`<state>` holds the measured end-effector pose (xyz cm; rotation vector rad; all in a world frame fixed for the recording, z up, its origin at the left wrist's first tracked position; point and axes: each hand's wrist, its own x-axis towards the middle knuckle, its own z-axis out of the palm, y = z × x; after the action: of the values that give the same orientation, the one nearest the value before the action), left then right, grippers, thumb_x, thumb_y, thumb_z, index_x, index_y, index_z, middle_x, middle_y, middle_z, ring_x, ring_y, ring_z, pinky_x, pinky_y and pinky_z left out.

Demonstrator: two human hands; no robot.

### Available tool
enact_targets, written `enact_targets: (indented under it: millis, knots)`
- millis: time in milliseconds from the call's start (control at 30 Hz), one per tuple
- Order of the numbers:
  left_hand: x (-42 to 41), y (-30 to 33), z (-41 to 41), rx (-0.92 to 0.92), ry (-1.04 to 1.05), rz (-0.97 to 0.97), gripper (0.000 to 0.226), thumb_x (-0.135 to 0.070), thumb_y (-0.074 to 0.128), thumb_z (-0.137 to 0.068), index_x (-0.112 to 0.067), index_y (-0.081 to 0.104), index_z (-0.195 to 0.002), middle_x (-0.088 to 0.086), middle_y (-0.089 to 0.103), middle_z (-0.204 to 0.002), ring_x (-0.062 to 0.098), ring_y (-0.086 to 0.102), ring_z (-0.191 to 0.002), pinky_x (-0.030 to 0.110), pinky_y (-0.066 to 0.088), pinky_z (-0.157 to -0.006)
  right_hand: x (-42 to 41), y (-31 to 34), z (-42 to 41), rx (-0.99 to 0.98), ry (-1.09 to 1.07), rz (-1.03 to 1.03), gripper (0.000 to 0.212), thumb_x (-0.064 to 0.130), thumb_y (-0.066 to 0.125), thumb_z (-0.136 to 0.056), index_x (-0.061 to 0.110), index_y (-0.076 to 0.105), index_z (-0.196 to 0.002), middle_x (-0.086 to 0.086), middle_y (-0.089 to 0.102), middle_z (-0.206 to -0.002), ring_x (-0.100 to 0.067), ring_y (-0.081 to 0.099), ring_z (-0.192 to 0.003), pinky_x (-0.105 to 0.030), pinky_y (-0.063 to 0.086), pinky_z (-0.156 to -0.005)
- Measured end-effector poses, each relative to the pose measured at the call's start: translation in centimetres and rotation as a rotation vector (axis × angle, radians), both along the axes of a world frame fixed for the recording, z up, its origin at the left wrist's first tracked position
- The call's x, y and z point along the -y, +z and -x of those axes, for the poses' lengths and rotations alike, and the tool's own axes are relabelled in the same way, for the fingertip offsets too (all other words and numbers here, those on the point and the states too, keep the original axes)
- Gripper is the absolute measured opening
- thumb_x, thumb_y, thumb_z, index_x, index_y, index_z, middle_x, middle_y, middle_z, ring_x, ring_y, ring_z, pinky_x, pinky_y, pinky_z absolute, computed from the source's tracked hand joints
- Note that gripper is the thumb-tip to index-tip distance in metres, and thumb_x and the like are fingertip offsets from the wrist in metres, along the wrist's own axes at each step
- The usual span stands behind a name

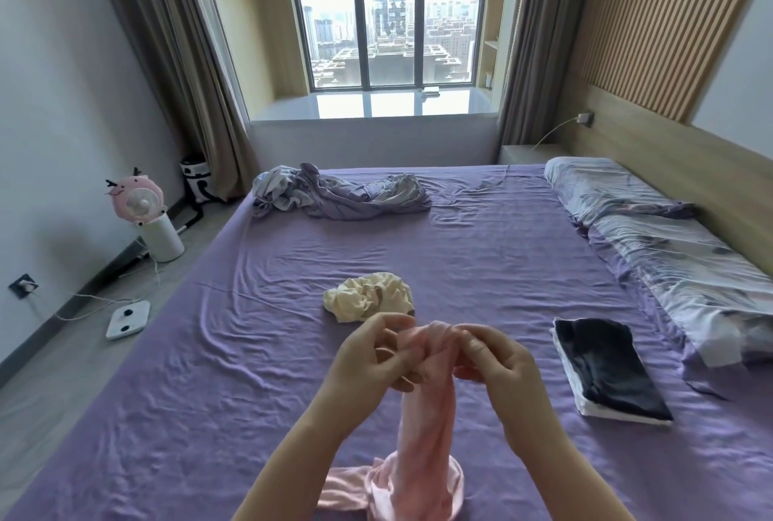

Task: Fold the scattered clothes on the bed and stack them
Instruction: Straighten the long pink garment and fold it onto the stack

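Above the near middle of the purple bed (481, 252), both hands held a pink garment (426, 428) up by its top edge: the left hand (372, 357) pinched the cloth between curled fingers (387, 353) and thumb, and the right hand (497, 357) grasped the same bunched edge just beside it, while the lower part of the garment trailed down and pooled on the sheet. The step in hand looked like sorting out the piece before folding, finding an edge or opening; the next move would likely call for drawing the hands apart to spread the cloth, then laying it flat on the bed. Just beyond the hands lay a crumpled cream garment (368, 296), not yet folded, and near the far edge a larger lilac-and-grey heap (339, 196), whether clothing or bedding could not be told. To the right, near the pillow (602, 186), sat a folded stack (610, 374) with a dark piece on top of white ones. No basket or other container showed on the bed.
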<state>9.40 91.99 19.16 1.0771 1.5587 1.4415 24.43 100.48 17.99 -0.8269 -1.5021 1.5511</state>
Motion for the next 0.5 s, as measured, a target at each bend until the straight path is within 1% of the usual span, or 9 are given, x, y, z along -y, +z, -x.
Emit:
enact_targets:
  millis: [67, 133, 167, 233, 333, 400, 433, 500]
  knots:
    - [0.1, -0.5, -0.6, -0.007, 0.016, -0.015, 0.029, -0.005, 0.069, -0.083, -0.018, 0.061, -0.107, 0.009, 0.063, -0.085, 0.021, 0.065, -0.072, 0.037, 0.058, -0.069, 0.4, 0.1, 0.2, 0.031, 0.064, -0.05, 0.007, 0.017, 0.063, -0.087, 0.022, 0.068, -0.089, -0.001, 0.073, -0.072, -0.016, 0.069, -0.069, -0.02, 0.054, -0.064]
    - [0.1, -0.9, -1.2, 0.044, 0.049, -0.058, 0.028, -0.005, 0.067, -0.085, -0.018, 0.062, -0.108, 0.008, 0.064, -0.087, 0.021, 0.064, -0.08, 0.039, 0.058, -0.079, 0.6, -0.2, 0.4, 0.21, 0.067, -0.256, 0.012, 0.025, 0.072, -0.08, 0.028, 0.063, -0.086, 0.01, 0.072, -0.077, -0.006, 0.068, -0.072, -0.015, 0.051, -0.068]
    - [0.1, -1.0, -1.4, 0.087, 0.079, -0.074, 0.028, -0.004, 0.065, -0.086, -0.019, 0.062, -0.109, 0.007, 0.065, -0.087, 0.021, 0.065, -0.083, 0.036, 0.058, -0.079, 0.6, -0.4, 0.4, 0.298, 0.019, -0.353, 0.014, 0.025, 0.074, -0.079, 0.03, 0.062, -0.083, 0.015, 0.07, -0.077, -0.002, 0.066, -0.072, -0.013, 0.049, -0.067]
    - [0.0, -0.9, -1.2, 0.248, 0.133, -0.094, 0.03, 0.001, 0.059, -0.089, -0.017, 0.06, -0.112, 0.009, 0.069, -0.088, 0.023, 0.067, -0.085, 0.032, 0.058, -0.074, 0.7, -0.8, 0.4, 0.367, -0.042, -0.411, 0.014, 0.023, 0.073, -0.079, 0.03, 0.06, -0.078, 0.014, 0.068, -0.073, -0.001, 0.064, -0.07, -0.016, 0.048, -0.065]
    - [0.0, -0.8, -0.6, 0.568, 0.142, -0.098, 0.032, 0.001, 0.048, -0.093, -0.016, 0.05, -0.12, 0.022, 0.07, -0.09, 0.029, 0.07, -0.079, 0.034, 0.057, -0.065, 0.5, -1.6, 0.1, 0.402, 0.014, -0.339, 0.011, 0.019, 0.071, -0.081, 0.024, 0.061, -0.078, 0.007, 0.066, -0.07, -0.004, 0.063, -0.067, -0.021, 0.05, -0.064]
    - [0.0, -1.0, -0.5, 0.722, 0.167, -0.08, 0.034, -0.003, 0.047, -0.094, -0.019, 0.048, -0.124, 0.021, 0.064, -0.084, 0.026, 0.067, -0.069, 0.035, 0.058, -0.06, 0.4, -2.0, -0.1, 0.399, 0.058, -0.289, 0.014, 0.014, 0.07, -0.081, 0.021, 0.059, -0.076, 0.009, 0.063, -0.068, 0.001, 0.059, -0.064, -0.014, 0.046, -0.061]
    - [0.0, -1.2, -0.6, 0.759, 0.182, -0.072, 0.035, -0.004, 0.047, -0.095, -0.022, 0.048, -0.124, 0.018, 0.06, -0.081, 0.023, 0.065, -0.065, 0.034, 0.058, -0.058, 0.5, -2.3, -0.1, 0.391, 0.073, -0.264, 0.017, 0.01, 0.07, -0.081, 0.02, 0.059, -0.074, 0.01, 0.061, -0.065, 0.002, 0.056, -0.062, -0.012, 0.043, -0.06]
    - [-0.2, -1.7, -0.7, 0.725, 0.207, -0.058, 0.036, -0.005, 0.048, -0.095, -0.027, 0.05, -0.124, 0.012, 0.055, -0.075, 0.018, 0.061, -0.058, 0.03, 0.057, -0.054, 0.8, -2.7, -0.1, 0.371, 0.104, -0.206, 0.021, 0.003, 0.068, -0.079, 0.02, 0.058, -0.073, 0.012, 0.06, -0.064, 0.001, 0.055, -0.064, -0.013, 0.043, -0.061]
